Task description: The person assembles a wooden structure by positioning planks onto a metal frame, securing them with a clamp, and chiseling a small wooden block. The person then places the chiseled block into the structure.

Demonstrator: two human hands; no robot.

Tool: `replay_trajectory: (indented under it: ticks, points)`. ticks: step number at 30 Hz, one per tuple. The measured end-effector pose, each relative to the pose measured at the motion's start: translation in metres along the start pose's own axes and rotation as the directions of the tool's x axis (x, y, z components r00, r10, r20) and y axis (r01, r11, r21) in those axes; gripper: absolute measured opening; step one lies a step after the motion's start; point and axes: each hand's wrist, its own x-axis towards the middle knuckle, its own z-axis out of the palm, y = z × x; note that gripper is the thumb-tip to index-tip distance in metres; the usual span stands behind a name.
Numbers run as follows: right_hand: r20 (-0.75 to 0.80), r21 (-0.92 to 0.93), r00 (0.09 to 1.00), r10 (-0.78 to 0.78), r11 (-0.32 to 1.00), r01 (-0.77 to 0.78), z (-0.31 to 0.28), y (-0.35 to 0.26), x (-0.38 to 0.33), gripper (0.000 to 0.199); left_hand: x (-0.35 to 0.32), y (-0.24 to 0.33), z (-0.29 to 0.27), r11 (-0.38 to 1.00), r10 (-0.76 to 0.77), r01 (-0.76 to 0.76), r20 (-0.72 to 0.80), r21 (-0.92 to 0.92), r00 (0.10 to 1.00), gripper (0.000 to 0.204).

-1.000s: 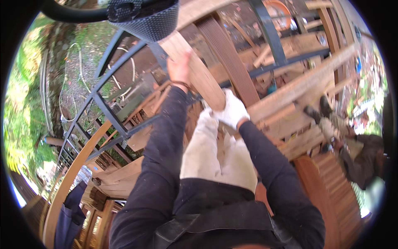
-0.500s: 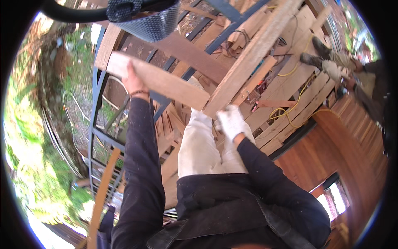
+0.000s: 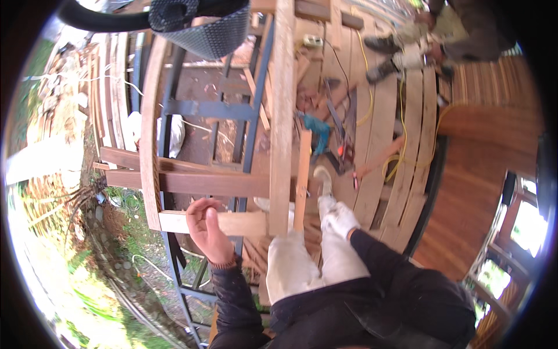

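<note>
A short pale board (image 3: 247,223) spans the near end between a long pale board (image 3: 282,104) on the right and another long board (image 3: 152,139) on the left. My bare left hand (image 3: 210,230), with a bracelet at the wrist, is over the short board. Its fingers are bent and stand apart from the thumb; whether it touches the wood I cannot tell. My right hand (image 3: 340,220), in a white glove, is closed at my right knee, to the right of a thin wooden strip (image 3: 303,168). Whatever it holds, if anything, is hidden.
Dark brown planks (image 3: 209,182) cross beneath the boards, over a blue metal frame (image 3: 212,109). A teal power tool (image 3: 317,132) and a yellow cord (image 3: 402,128) lie on the decking (image 3: 386,110). Another person's boots (image 3: 381,71) are at the far right.
My left hand has loosened from the short board. My view has turned, so the boards now appear straighter and lower. The gloved right hand now appears farther from the long board's near end.
</note>
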Motion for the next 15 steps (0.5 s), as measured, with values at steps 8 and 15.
replay_trajectory:
  ticks: [8,15]
  points:
    - [-0.213,-0.512,0.905,0.369,0.747,-0.425,-0.089,0.167,0.002,0.052,-0.049,0.137,0.122,0.593,0.647,0.016,0.489,-0.805,0.586,0.036]
    - [0.03,-0.589,0.998,0.054,0.808,-0.026,-0.071,0.165,0.164,0.033,-0.146,-0.042,0.103,0.798,-0.601,0.22,0.761,0.56,0.243,0.027]
